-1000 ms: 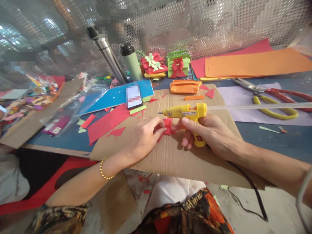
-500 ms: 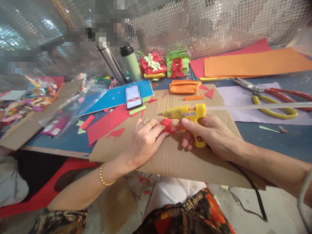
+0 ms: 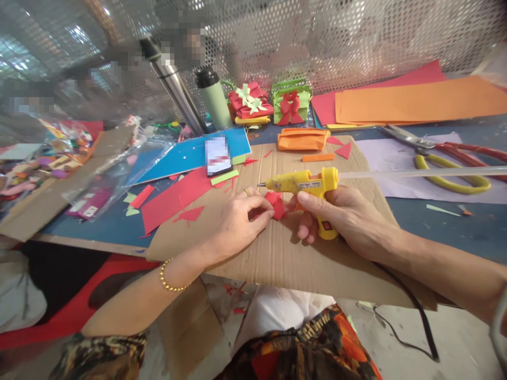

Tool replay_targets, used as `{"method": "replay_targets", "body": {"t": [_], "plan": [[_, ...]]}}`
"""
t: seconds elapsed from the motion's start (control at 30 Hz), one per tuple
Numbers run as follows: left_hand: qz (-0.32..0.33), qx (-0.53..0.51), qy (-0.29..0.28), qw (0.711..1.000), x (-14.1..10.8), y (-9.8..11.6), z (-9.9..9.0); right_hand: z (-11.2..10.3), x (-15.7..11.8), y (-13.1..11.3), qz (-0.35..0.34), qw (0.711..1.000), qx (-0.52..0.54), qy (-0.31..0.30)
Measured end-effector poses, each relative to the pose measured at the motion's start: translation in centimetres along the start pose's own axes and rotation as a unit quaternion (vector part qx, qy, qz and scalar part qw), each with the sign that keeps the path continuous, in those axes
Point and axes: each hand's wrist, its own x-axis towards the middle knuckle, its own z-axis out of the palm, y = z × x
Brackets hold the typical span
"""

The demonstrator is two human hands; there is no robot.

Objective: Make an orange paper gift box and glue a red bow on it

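My right hand (image 3: 346,216) is closed around the handle of a yellow hot glue gun (image 3: 301,182), its nozzle pointing left and a long clear glue stick (image 3: 415,172) sticking out behind. Just below the barrel is a small folded red paper piece (image 3: 277,205), perhaps a bow, partly covered by fingers. My left hand (image 3: 241,219) pinches the left edge of that piece with thumb and fingertips. My right hand's forefinger is close to the piece's right side; whether it touches is unclear. Both hands are over a cardboard sheet (image 3: 301,264).
Red paper scraps (image 3: 192,214), a phone (image 3: 217,155) and a folded orange paper piece (image 3: 303,140) lie beyond my hands. Pliers and yellow-handled scissors (image 3: 451,174) are at right. Paper bags (image 3: 291,105) and bottles (image 3: 214,97) stand behind. A black cord (image 3: 420,311) hangs in front.
My left hand's fingers have drawn back slightly left, curling into a rounder pinch and uncovering more of the red paper piece. The glue gun stays almost where it was.
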Motion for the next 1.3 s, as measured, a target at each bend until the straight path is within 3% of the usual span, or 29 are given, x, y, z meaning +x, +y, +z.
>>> {"method": "replay_targets", "body": {"t": [0.17,0.47,0.7,0.83,1.0,1.3], "plan": [[-0.036,0.019,-0.001,0.999,0.5,0.1,0.1,0.1,-0.1,-0.2,-0.002,1.000,-0.005,0.007],[-0.046,0.010,-0.029,0.998,0.8,0.0,0.2,0.2,-0.3,-0.6,-0.034,0.999,-0.023,0.011],[-0.018,0.036,0.012,0.999,0.2,-0.5,0.5,0.3,-0.1,-0.8,-0.015,0.998,-0.060,-0.020],[0.049,0.138,0.069,0.987,-0.9,0.0,0.7,0.3,-0.1,-0.7,-0.018,0.998,-0.054,-0.016],[0.178,0.272,0.102,0.940,-1.7,0.7,0.9,0.3,0.0,-0.6,-0.022,0.999,-0.034,-0.025],[0.206,0.304,0.088,0.926,-1.7,0.5,0.9,0.0,-0.1,-0.5,-0.031,0.999,-0.016,-0.006]]}}
